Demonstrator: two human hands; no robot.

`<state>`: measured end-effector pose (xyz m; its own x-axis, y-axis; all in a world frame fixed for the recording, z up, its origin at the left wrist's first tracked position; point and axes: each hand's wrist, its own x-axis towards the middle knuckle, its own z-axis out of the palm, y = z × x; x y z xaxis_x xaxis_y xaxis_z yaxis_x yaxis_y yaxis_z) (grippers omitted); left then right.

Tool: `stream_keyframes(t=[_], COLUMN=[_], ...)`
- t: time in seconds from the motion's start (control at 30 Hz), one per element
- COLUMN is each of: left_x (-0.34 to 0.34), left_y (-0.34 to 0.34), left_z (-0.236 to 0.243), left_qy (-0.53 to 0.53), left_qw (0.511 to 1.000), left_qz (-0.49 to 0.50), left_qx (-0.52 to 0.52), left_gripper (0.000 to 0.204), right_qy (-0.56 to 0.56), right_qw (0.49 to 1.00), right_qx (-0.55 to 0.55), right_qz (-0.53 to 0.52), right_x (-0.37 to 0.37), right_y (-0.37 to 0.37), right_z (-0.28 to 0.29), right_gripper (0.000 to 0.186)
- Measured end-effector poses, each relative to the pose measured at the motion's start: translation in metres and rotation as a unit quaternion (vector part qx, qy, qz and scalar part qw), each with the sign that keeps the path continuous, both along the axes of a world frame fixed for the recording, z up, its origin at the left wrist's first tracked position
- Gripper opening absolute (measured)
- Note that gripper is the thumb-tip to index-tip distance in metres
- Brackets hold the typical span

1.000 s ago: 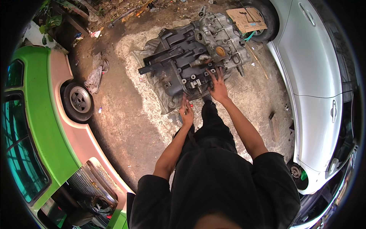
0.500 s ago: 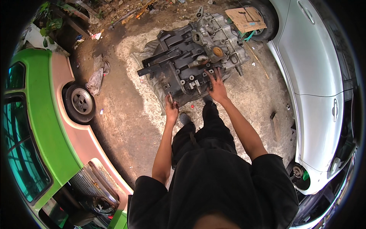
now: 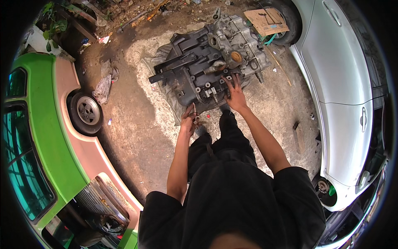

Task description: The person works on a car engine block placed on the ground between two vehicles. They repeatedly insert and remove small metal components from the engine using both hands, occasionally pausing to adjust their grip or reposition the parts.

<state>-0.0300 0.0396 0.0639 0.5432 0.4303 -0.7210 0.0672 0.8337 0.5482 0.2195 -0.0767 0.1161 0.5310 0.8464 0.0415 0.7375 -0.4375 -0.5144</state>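
A greasy car engine (image 3: 199, 68), black and grey metal, lies on a dark cloth (image 3: 174, 108) on the ground in front of my feet. My left hand (image 3: 188, 121) is closed on a slim, rod-like piece (image 3: 195, 108) just off the engine's near left edge. What kind of piece it is cannot be made out. Stretched over the near edge, my right hand (image 3: 236, 96) rests on the engine with its fingers spread and holds nothing. An orange-brown, rusty round opening (image 3: 236, 57) shows on the engine beyond it.
A green and pink vehicle (image 3: 66, 112) stands on the left, a silver car (image 3: 340, 83) on the right. Cardboard (image 3: 265, 24) with dark tools on it lies by the silver car's wheel. Left of the engine are crumpled rags (image 3: 103, 88); a wooden block (image 3: 298, 137) lies right.
My left hand has shifted slightly right and toward me with the slim piece, away from the engine's flat near corner. My right hand stays where it was.
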Motion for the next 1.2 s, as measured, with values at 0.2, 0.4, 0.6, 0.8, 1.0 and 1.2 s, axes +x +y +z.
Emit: stream_keyframes(t=[0.2, 0.4, 0.6, 0.8, 1.0, 1.2], left_x=[0.018, 0.028, 0.023, 0.031, 0.039, 0.045], left_y=[0.015, 0.040, 0.052, 0.060, 0.073, 0.085], left_z=[0.003, 0.001, 0.005, 0.012, 0.021, 0.027], left_qy=[0.020, 0.022, 0.003, 0.030, 0.062, 0.073], left_qw=[0.997, 0.996, 0.991, 0.988, 0.983, 0.975], left_qz=[-0.070, -0.046, -0.091, -0.114, -0.131, -0.171], left_qx=[-0.023, -0.072, -0.094, -0.098, -0.111, -0.119], left_gripper=[0.054, 0.047, 0.031, 0.028, 0.027, 0.028], right_qy=[0.004, 0.001, -0.002, -0.003, -0.002, -0.003], right_qw=[1.000, 1.000, 1.000, 1.000, 1.000, 1.000], right_qx=[-0.004, -0.005, -0.005, -0.005, -0.002, 0.004], right_qz=[-0.004, -0.010, -0.011, -0.013, -0.014, -0.016], right_x=[-0.001, -0.002, -0.001, -0.002, -0.003, -0.003], right_y=[0.000, 0.001, 0.002, 0.002, 0.002, 0.003], right_z=[0.000, 0.002, -0.001, -0.002, -0.003, -0.004], right_gripper=[0.096, 0.098, 0.098, 0.098, 0.097, 0.094])
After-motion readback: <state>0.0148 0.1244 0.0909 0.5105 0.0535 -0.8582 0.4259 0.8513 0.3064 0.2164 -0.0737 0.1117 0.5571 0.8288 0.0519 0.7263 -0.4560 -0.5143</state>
